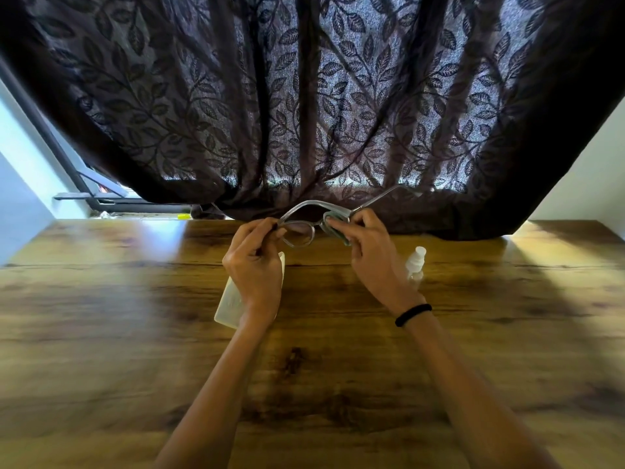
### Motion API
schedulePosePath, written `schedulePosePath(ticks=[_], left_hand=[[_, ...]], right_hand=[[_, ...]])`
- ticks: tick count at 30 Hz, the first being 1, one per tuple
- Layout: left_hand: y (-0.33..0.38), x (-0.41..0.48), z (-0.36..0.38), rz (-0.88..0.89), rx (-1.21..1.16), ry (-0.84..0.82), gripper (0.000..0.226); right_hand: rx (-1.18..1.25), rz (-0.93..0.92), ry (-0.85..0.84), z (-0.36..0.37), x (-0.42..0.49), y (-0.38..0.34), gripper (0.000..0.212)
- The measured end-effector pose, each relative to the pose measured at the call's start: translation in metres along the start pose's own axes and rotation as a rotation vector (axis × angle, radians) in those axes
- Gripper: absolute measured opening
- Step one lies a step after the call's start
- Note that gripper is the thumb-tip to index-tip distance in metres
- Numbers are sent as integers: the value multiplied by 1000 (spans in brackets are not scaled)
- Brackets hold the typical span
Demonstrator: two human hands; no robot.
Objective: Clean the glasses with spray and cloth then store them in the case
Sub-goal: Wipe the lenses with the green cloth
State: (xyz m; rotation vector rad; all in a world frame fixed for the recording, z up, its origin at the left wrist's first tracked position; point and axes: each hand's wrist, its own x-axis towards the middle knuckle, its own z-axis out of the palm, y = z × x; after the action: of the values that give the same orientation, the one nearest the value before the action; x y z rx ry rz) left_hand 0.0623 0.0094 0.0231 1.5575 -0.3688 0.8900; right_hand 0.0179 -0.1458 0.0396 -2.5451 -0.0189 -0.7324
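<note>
Grey-framed glasses (304, 228) are held up over the far part of the wooden table (135, 333), temples pointing away toward the curtain. My left hand (253, 262) grips the left end of the frame. My right hand (372, 255) pinches a grey-green cloth (334, 223) around the right lens. A pale, flat glasses case (228, 299) lies on the table under my left wrist, partly hidden by it. A small clear spray bottle (415, 262) stands just right of my right hand.
A dark leaf-patterned curtain (304, 113) hangs along the table's far edge, its hem touching the tabletop. A window frame (84, 194) shows at the far left. A black band (413, 314) circles my right wrist.
</note>
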Motion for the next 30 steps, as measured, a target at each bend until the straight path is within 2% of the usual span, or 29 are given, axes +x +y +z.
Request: schedulePosePath(ticks=[5,16,21,30], left_hand=[[1,1,1,-1,7,7,20],[2,2,1,3,13,18,16],[0,1,1,-2,21,35,17],[3,3,0,-33,8,29,19]], right_hand=[[-77,119,30,-5,2,8,46],[86,-10,-2,0,0,-2,46],[101,9,26,2,-12,-1,42],[-32,108,69,-4,-17,11,44]])
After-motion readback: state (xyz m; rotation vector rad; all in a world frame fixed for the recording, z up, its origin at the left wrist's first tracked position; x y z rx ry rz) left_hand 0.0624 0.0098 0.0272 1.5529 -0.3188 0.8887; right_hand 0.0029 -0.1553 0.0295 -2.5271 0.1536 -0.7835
